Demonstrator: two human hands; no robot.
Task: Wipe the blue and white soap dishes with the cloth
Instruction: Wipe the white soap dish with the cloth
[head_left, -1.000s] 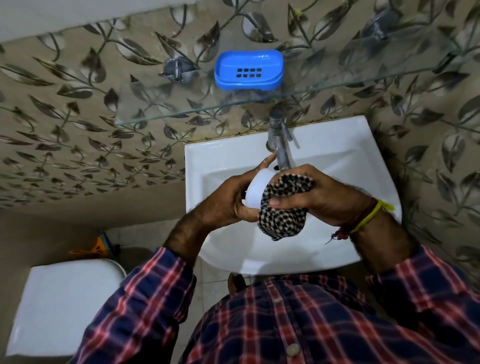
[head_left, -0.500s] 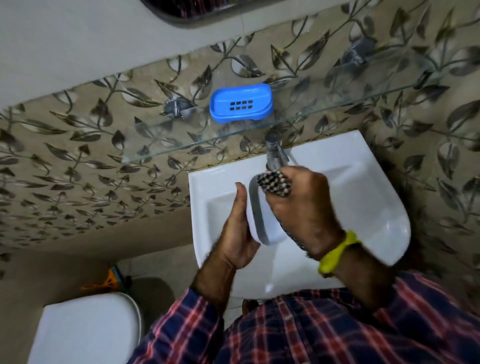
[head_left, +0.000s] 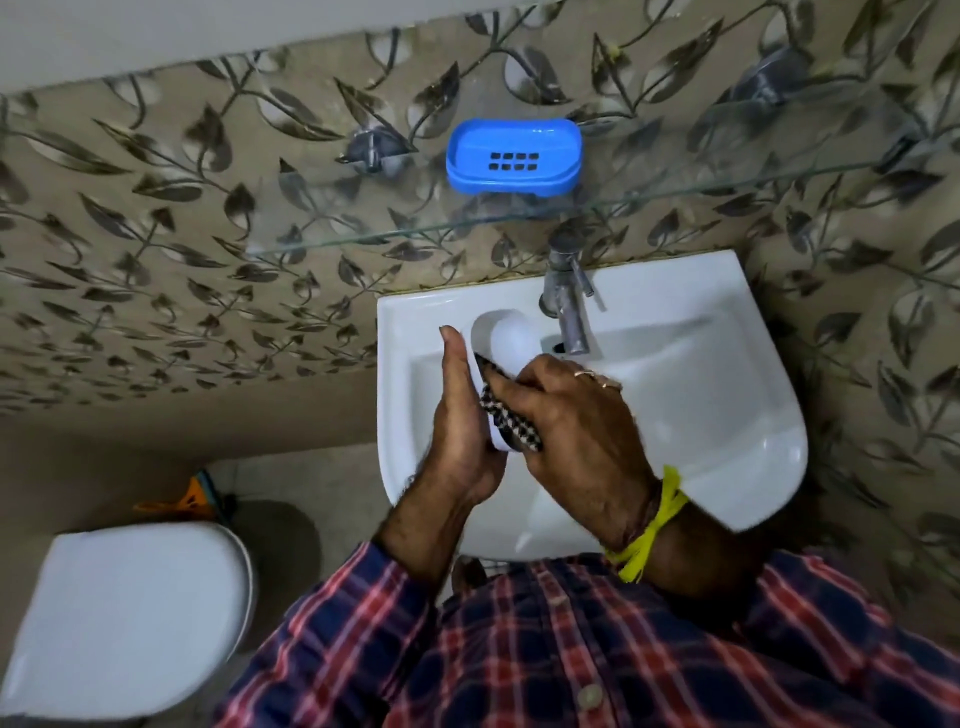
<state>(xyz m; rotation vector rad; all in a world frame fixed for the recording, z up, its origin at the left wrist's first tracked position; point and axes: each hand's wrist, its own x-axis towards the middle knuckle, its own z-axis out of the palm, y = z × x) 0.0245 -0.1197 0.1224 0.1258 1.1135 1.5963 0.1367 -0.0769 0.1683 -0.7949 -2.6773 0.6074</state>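
Observation:
The white soap dish (head_left: 506, 338) stands on edge above the sink, cradled along its left side by my left hand (head_left: 462, 421). My right hand (head_left: 576, 421) presses a black-and-white checked cloth (head_left: 506, 413) against the dish's lower part; most of the cloth is hidden under the fingers. The blue soap dish (head_left: 514, 156) rests upright on the glass shelf (head_left: 332, 241), above and apart from both hands.
A white sink (head_left: 727, 395) is under my hands, with a metal tap (head_left: 566, 306) just right of the dish. A white toilet lid (head_left: 124, 613) is at lower left, with an orange item (head_left: 187, 504) on the floor behind it. Leaf-pattern tiles cover the wall.
The white dish has turned from lying sideways to standing on edge. My right hand with the cloth has slid from the dish's top down to its lower part.

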